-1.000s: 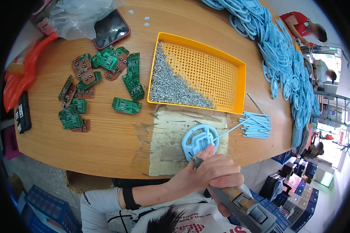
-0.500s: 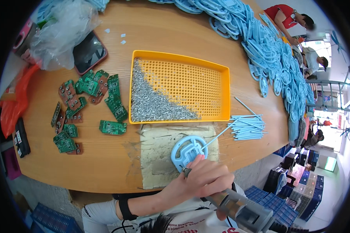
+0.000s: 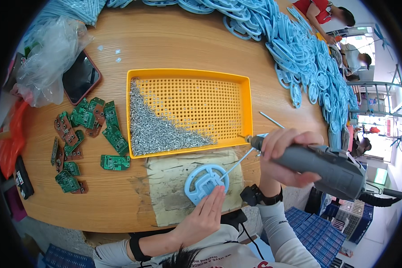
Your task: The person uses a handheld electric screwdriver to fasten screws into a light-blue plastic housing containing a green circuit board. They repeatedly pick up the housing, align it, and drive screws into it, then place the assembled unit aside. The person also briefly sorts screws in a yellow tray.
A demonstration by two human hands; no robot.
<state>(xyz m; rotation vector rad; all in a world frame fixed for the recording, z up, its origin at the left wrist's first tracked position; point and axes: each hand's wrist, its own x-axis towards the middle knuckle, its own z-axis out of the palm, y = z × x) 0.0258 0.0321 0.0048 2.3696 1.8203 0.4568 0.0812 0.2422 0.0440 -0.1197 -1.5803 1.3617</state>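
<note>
A light blue plastic wheel-shaped part (image 3: 193, 194) lies on a worn, stained mat (image 3: 165, 210) at the table's front. My left hand (image 3: 206, 213) rests on its lower right rim, fingers stretched out side by side; the thumb is hidden. My right hand (image 3: 283, 156) grips a dark grey electric screwdriver (image 3: 326, 169), held nearly level with its bit pointing left. The bit appears over the lower right corner of a yellow perforated tray (image 3: 249, 111). Small silver screws (image 3: 158, 131) are heaped at the tray's left side. A thin blue stick (image 3: 236, 164) slants up from the part.
Green and brown circuit boards (image 3: 116, 162) lie left of the tray. Beyond them are a phone (image 3: 81, 78) and a clear plastic bag (image 3: 53, 58). Blue plastic parts (image 3: 295, 53) pile along the far and right edges. Co-workers sit farther right. The screwdriver's cable (image 3: 382, 200) trails right.
The screwdriver has risen from beside the blue part to the tray's right corner, bringing my right hand into clear sight. My left hand has flattened on the part. The whole view has shifted slightly.
</note>
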